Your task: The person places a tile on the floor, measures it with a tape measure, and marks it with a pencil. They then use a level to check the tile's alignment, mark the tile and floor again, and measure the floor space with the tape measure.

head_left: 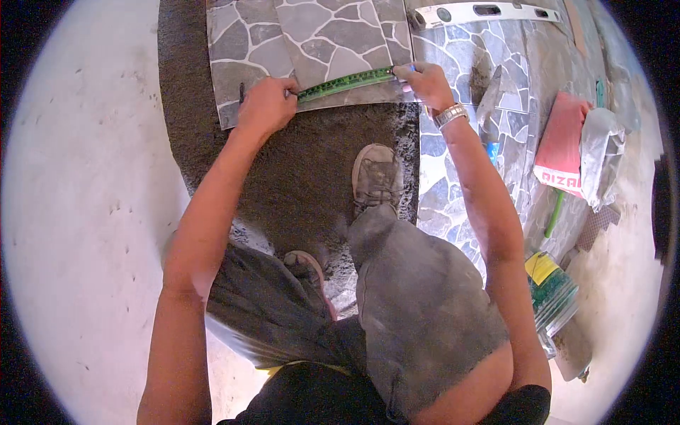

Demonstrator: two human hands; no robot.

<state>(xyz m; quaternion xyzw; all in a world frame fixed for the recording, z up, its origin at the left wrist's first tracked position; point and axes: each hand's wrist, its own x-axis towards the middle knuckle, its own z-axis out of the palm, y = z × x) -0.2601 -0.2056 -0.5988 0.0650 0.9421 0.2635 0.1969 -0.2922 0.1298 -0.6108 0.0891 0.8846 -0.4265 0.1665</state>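
A green tape measure (347,83) with dark markings is stretched across the front part of a stone-patterned tile (329,42). My left hand (268,106) is closed on the tape's left end, and a thin dark object (241,92) sticks up beside its fingers. At the other end, my right hand (428,83) pinches the tape near the tile's right edge; a bit of blue shows at its fingers. In front of the tile lies dark, damp-looking mortar (297,170), with my shoe (375,177) resting on it.
A white spirit level (489,13) lies at the upper right on patterned tiles (453,57). A pointed trowel (489,103) with a blue handle, a red bag (561,138), a grey bag (601,152) and a green bucket (552,294) stand to the right. A pale wall (85,177) borders the left.
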